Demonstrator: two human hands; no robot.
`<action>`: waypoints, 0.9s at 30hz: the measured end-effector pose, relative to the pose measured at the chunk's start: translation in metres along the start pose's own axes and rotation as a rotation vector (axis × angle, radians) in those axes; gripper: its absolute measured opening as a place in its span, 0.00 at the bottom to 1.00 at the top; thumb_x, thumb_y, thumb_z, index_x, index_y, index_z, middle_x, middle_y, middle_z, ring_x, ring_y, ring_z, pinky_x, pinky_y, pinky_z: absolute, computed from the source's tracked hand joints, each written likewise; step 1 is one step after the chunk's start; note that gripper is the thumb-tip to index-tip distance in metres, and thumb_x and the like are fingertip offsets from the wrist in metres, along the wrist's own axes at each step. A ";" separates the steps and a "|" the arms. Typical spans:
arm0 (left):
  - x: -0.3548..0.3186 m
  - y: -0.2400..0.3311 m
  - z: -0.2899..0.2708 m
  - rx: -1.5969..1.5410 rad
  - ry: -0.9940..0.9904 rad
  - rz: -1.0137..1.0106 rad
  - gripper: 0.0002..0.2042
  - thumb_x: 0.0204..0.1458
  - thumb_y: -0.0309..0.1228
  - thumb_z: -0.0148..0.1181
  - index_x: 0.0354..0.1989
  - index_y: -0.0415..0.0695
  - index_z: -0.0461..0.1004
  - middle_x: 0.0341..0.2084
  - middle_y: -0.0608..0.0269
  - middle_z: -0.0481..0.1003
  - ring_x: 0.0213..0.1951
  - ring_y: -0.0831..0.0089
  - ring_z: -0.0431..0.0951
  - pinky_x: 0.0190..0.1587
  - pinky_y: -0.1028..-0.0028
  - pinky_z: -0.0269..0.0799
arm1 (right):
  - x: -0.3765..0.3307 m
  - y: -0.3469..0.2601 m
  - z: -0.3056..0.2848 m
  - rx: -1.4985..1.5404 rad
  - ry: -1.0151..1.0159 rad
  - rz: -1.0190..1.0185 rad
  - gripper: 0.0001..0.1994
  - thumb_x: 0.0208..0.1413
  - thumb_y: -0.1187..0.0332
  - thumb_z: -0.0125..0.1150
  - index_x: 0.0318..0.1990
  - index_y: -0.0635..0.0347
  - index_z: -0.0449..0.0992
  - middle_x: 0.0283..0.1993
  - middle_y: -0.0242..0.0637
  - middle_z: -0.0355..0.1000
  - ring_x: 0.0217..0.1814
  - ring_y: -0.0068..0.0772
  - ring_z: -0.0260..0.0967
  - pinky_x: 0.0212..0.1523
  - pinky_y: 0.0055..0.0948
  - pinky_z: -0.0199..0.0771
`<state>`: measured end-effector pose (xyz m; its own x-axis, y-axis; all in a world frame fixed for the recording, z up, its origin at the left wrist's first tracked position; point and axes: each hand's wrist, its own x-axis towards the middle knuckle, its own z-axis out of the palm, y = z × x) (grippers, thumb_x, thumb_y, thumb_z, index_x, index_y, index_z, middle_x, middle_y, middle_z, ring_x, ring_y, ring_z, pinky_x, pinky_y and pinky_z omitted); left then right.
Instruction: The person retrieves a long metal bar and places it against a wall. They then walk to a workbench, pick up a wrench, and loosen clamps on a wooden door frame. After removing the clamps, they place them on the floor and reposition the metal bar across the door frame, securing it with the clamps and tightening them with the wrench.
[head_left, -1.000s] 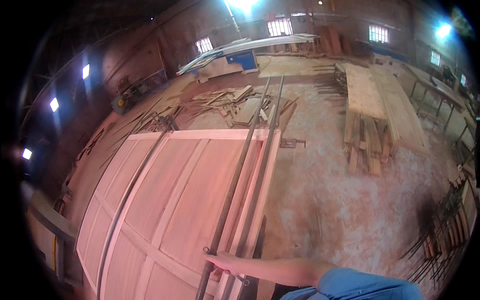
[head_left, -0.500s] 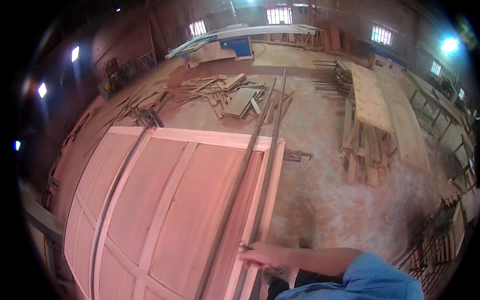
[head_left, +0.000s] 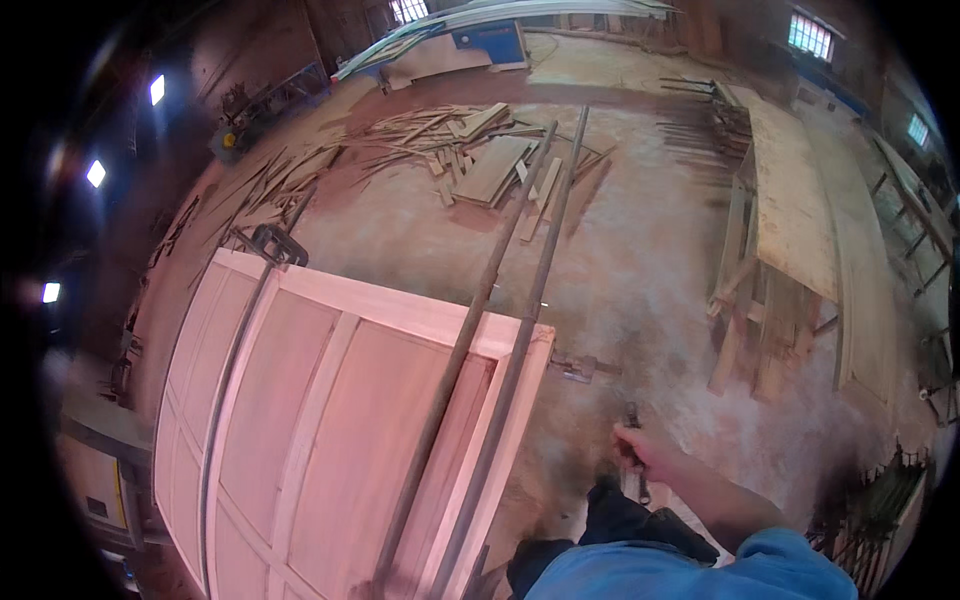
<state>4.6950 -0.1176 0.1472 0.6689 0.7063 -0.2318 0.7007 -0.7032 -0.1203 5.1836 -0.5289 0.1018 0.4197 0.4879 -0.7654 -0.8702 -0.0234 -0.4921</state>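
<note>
My right hand [head_left: 641,452], beyond the door's right edge, is closed around a dark, narrow metal tool [head_left: 632,413] whose kind I cannot make out. It is held clear of the door. The large panelled wooden door [head_left: 385,400] lies before me, pinkish, with framed panels. Across its right part run two long dark metal bars [head_left: 500,400], reaching past the far edge. Another bar clamp [head_left: 232,385] crosses the left part, its dark clamp head [head_left: 275,244] at the far edge. A metal clamp end [head_left: 580,368] sticks out on the right. My left hand is out of view.
A heap of wood offcuts [head_left: 490,170] lies on the floor beyond the door. To the right stands a long stack of boards [head_left: 790,210]. A blue-and-white machine [head_left: 470,48] is at the back. Several dark rods [head_left: 875,510] lean at the lower right.
My right hand has left the door's right edge and swung outward to the right, now with the dark tool plainly in it. The view has tilted downward.
</note>
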 end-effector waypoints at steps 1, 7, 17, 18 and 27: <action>0.015 -0.022 0.023 0.108 0.093 0.128 0.14 0.55 0.35 0.52 0.37 0.35 0.75 0.27 0.46 0.76 0.30 0.52 0.77 0.30 0.58 0.74 | 0.007 -0.008 -0.004 -0.008 0.012 0.020 0.13 0.59 0.58 0.55 0.27 0.53 0.71 0.20 0.30 0.66 0.14 0.23 0.57 0.12 0.24 0.47; 0.234 0.250 -0.073 -0.686 0.133 0.187 0.16 0.59 0.34 0.53 0.49 0.36 0.74 0.43 0.40 0.76 0.50 0.53 0.76 0.53 0.62 0.70 | 0.016 -0.070 -0.050 0.058 0.187 -0.065 0.10 0.56 0.62 0.59 0.27 0.55 0.71 0.21 0.31 0.66 0.13 0.22 0.57 0.12 0.23 0.48; 0.469 0.482 -0.148 -0.750 0.070 0.383 0.18 0.56 0.36 0.54 0.51 0.39 0.75 0.48 0.44 0.75 0.52 0.54 0.75 0.54 0.64 0.69 | 0.033 -0.105 -0.050 0.024 0.401 -0.117 0.10 0.58 0.63 0.55 0.29 0.59 0.73 0.21 0.30 0.67 0.16 0.21 0.60 0.16 0.21 0.54; 0.482 0.482 -0.140 -0.798 0.037 0.370 0.17 0.56 0.36 0.54 0.50 0.39 0.75 0.47 0.44 0.75 0.51 0.54 0.75 0.54 0.64 0.69 | 0.039 -0.107 -0.045 0.004 0.405 -0.094 0.10 0.58 0.63 0.55 0.29 0.59 0.73 0.21 0.30 0.67 0.16 0.21 0.60 0.16 0.21 0.54; 0.539 0.487 -0.113 -0.990 -0.175 0.415 0.12 0.55 0.33 0.56 0.40 0.37 0.78 0.37 0.49 0.79 0.40 0.56 0.79 0.44 0.65 0.73 | 0.097 -0.159 0.011 -0.018 0.414 -0.031 0.11 0.59 0.65 0.54 0.26 0.59 0.70 0.20 0.32 0.66 0.15 0.22 0.59 0.13 0.23 0.53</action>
<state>5.4244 -0.0704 0.0724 0.9101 0.3522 -0.2182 0.3693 -0.4508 0.8127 5.3598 -0.4685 0.1105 0.5176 0.0969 -0.8501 -0.8521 -0.0316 -0.5224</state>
